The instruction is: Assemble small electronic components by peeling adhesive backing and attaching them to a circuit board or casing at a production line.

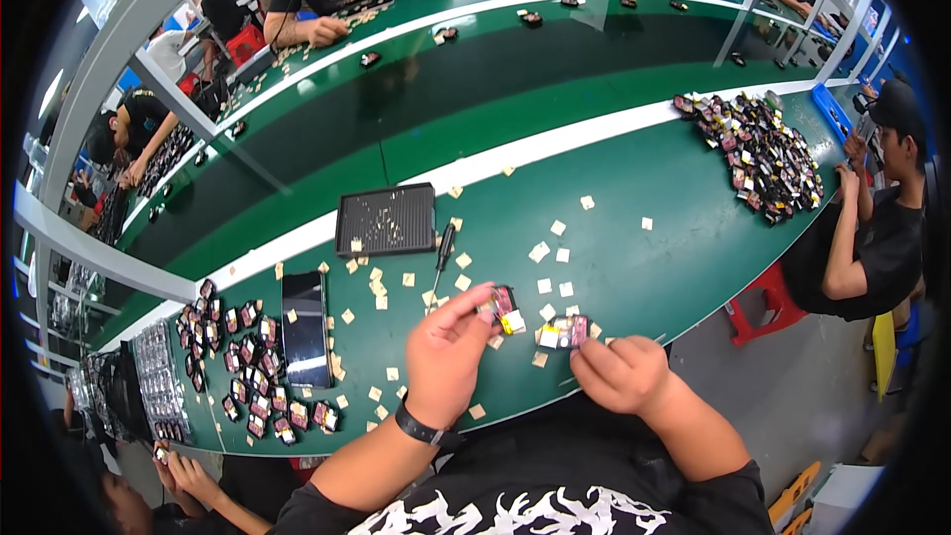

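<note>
My left hand (444, 362), with a dark band on the wrist, pinches a small black module (505, 305) showing reddish, yellow and white parts. To its right, the fingertips of my right hand (624, 374) grip a second small module (563, 333) of the same sort, with a yellow patch and a pale label. Both are held just above the green bench (614, 267), close together but apart. Beyond my left hand lies a black-handled screwdriver (446, 246). Small cream square pieces (544, 285) are scattered round both hands.
A black ribbed tray (388, 220) holds small bits. At left are a dark phone-like slab (306, 327), a group of modules (260, 376) and clear plastic trays (158, 376). A large module pile (763, 154) sits far right. Beyond runs a dark conveyor belt (475, 69); co-workers sit around.
</note>
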Tool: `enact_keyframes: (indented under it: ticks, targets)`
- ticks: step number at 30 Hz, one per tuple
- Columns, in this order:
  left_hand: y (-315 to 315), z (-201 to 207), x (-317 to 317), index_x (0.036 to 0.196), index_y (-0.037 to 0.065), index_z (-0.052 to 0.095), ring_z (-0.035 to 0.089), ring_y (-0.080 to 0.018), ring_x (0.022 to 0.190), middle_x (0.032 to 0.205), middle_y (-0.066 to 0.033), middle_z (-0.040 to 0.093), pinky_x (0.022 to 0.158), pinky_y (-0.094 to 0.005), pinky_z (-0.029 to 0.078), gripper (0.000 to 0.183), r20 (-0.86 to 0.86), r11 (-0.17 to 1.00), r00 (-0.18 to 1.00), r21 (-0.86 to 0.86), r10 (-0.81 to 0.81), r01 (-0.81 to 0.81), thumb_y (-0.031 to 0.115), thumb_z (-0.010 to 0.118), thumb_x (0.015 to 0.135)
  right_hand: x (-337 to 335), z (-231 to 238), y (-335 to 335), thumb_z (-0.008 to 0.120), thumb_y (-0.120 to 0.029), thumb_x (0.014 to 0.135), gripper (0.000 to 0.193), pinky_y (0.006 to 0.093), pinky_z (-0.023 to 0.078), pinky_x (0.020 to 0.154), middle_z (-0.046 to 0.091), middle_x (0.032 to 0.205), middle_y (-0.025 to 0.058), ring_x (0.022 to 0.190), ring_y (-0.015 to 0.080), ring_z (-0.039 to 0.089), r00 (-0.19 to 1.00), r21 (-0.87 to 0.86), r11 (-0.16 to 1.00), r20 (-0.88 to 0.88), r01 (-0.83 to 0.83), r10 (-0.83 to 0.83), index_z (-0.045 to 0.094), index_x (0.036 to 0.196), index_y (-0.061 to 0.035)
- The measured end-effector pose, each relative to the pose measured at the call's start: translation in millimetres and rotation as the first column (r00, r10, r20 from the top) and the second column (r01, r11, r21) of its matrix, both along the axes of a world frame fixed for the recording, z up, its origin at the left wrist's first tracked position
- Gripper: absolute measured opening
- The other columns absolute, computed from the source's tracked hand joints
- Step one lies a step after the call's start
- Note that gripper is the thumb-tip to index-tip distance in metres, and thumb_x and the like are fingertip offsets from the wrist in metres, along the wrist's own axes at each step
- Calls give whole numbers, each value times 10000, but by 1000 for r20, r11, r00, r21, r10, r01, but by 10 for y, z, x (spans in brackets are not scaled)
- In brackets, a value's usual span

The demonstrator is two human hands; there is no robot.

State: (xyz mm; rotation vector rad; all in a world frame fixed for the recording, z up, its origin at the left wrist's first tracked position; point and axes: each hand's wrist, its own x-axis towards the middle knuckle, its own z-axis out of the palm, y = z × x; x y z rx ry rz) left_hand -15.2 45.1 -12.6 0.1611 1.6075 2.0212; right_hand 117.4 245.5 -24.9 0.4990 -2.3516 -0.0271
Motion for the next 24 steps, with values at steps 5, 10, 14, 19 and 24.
enact_keyframes:
  ticks: [5, 10, 14, 19, 24]
  targets:
    - [-34, 22, -40, 1231, -42, 601, 685, -160, 988, 1212, -152, 664, 846, -282, 580, 307, -72, 977, 986, 161, 152, -139, -76, 628, 928, -22, 104, -66, 701, -92, 695, 227, 247, 421, 495, 652, 984, 43, 626, 126, 524, 970, 8, 991, 203, 133, -132, 688, 922, -85]
    - [-89, 91, -16, 1343, -60, 512, 656, -172, 1075, 1247, -152, 604, 904, -295, 562, 417, 5, 974, 997, 213, 72, -71, -74, 619, 940, 15, 314, -200, 737, -47, 747, 263, 290, 482, 557, 658, 1003, 86, 720, 174, 585, 928, -297, 936, 366, 188, -70, 694, 1006, -61]
    - [-104, 74, 8, 1326, -36, 536, 671, -150, 1004, 1198, -126, 646, 860, -289, 580, 405, 59, 977, 998, 212, 24, -36, -63, 627, 932, -19, 500, -303, 758, -72, 837, 142, 324, 473, 578, 652, 875, 125, 679, 225, 584, 936, -637, 754, 340, 161, 87, 690, 947, -13]
    - [-140, 137, 51, 1316, -29, 555, 632, -119, 954, 1159, -102, 650, 808, -252, 531, 397, -8, 982, 996, 163, -94, 94, -57, 642, 929, -63, 596, -325, 740, -105, 903, 152, 303, 408, 506, 592, 675, 81, 544, 159, 526, 818, -786, 515, 519, 343, 247, 659, 828, 0]
    - [-156, 182, 11, 1349, -8, 551, 606, -87, 949, 1151, -92, 653, 786, -208, 504, 428, -38, 975, 979, 86, -203, 205, -61, 633, 932, -125, 560, -368, 688, -93, 945, 164, 280, 423, 523, 607, 701, 72, 573, 112, 531, 757, -772, 471, 590, 426, 281, 620, 845, 18]
